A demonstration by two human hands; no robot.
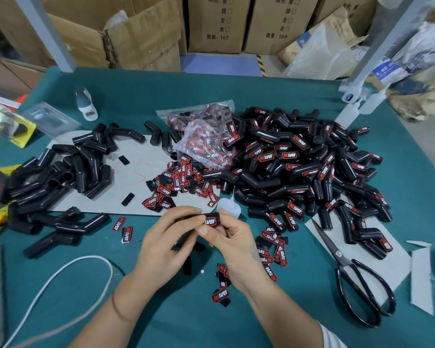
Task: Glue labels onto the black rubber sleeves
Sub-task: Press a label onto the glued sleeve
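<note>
The rubber sleeve (199, 223) is held above the worktop (299, 310), a red label (209, 221) on its end. The left hand (165, 244) grips the body; the right hand (232, 243) pinches the labelled end. Risk: released too early, the label may shift or lift. The glue bottle (227, 207) stands just behind.
</note>
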